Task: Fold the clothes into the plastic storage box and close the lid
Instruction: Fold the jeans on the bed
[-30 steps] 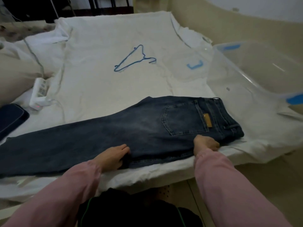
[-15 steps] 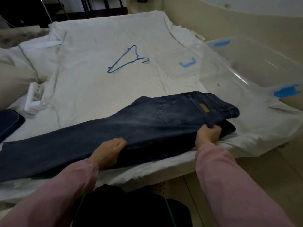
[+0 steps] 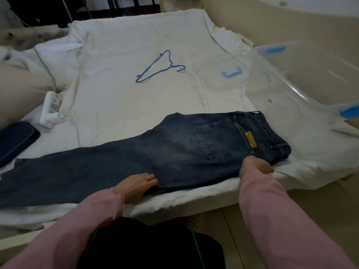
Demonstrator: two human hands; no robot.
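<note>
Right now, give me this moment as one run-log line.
jeans: flat on bed | left hand: rests on leg | right hand: grips waist-side edge | storage box: open

Home bedroom, with clothes laid out on a bed.
A wide mattress under a rumpled white sheet (image 3: 136,105) fills the view, with a beige pillow (image 3: 19,90) at its left edge. A blue wire hanger (image 3: 159,66) and a pair of jeans (image 3: 174,152) lie on the sheet. A white power strip (image 3: 51,105) trails its cable over the bedding. A clear plastic storage box (image 3: 310,74) with blue latches sits on the bed's right side. Pale tiled floor (image 3: 330,200) shows below, and dark furniture legs (image 3: 126,4) stand beyond the far end.
</note>
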